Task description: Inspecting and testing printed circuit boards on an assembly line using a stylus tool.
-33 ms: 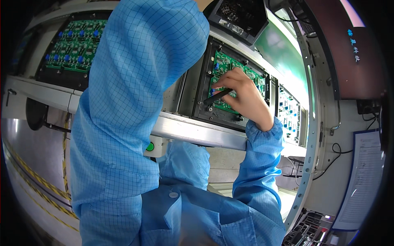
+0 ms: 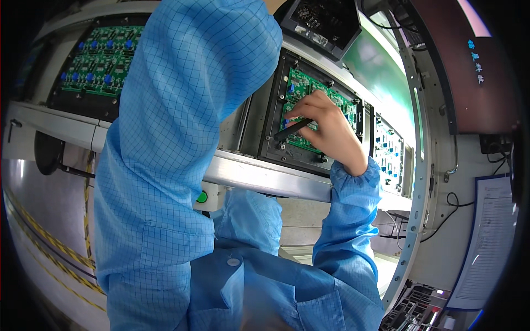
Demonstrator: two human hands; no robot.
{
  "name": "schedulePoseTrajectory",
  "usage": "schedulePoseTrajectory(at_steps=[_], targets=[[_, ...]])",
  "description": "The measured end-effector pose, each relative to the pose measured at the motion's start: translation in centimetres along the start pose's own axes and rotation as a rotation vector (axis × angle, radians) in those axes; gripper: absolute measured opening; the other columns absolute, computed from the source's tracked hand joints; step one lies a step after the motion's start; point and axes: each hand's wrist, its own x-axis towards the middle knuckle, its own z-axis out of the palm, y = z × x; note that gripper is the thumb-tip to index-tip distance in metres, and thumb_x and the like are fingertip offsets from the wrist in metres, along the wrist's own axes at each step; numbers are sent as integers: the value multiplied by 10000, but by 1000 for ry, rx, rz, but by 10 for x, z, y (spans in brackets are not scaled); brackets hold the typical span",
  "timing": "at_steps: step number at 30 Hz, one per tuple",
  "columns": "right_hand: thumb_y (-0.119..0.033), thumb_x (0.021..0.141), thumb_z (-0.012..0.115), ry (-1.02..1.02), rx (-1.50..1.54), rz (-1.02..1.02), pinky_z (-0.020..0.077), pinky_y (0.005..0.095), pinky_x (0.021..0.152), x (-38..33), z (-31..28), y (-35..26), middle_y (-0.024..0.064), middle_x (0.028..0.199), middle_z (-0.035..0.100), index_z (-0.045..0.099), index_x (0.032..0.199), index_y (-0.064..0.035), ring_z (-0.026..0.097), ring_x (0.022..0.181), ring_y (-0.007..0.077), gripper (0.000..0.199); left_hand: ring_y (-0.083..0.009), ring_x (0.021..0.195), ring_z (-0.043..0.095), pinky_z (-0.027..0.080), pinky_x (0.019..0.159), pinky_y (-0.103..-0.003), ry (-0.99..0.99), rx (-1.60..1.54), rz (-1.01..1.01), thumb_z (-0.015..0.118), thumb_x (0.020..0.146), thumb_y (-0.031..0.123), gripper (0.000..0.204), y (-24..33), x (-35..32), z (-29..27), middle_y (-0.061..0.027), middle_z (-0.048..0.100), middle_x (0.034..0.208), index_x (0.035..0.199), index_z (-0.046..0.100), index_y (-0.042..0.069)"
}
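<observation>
- Right hand (image 2: 331, 124): over the middle of a framed green circuit board (image 2: 301, 81); fingers curled, gripping a dark rod-shaped tool (image 2: 292, 130) between thumb and fingers.
- Tool lies aslant; its lower-left end reaches past the board edge, over the black frame (image 2: 298, 160). Contact with the frame: cannot tell.
- Fingertips close to a blue component (image 2: 285, 122) at the board's left edge; touching or not, cannot tell.
- Second blue component (image 2: 291, 88) higher along the same edge. Part of the board is hidden under the hand.
- Left hand: beyond the view, state cannot be told. Left sleeve (image 2: 165, 110), blue with a dark grid, runs up past the top edge.
- Frame sits behind a pale metal rail (image 2: 270, 176).
- Further boards: one at left (image 2: 102, 58) with two rows of blue parts; one at right (image 2: 388, 154), brightly lit.
- Green button (image 2: 202, 197) below the rail.
</observation>
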Motion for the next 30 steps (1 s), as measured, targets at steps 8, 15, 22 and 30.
schedulePoseTrajectory(at_steps=[8,15,22,30], targets=[[-23,694,743,-34,-31,52,528,390,851,-5,2,-1,86,965,660,726,943,-64,580,991,287,252,-314,933,658,500,834,-391,-5,-39,29,554,938,224,290,8,3,3,-219,674,955,1009,602,-53],[-84,878,633,334,362,160,525,340,815,-16,-28,16,109,931,674,693,1024,-22,663,882,214,169,-357,941,648,502,816,-398,-100,14,67,528,967,213,272,12,-19,11,-236,669,984,980,590,-52],[-268,995,594,539,321,275,425,296,586,7,-47,36,100,666,618,698,845,5,557,617,146,329,-364,823,662,511,740,-447,-876,490,21,564,955,250,252,6,-84,-28,-196,677,881,1067,560,25],[-308,917,710,464,280,431,327,313,449,11,-29,28,67,488,454,628,766,1,375,448,131,354,-375,773,670,515,676,-471,-1166,814,-51,670,873,227,292,-30,-158,-46,-178,662,799,1012,493,41]])
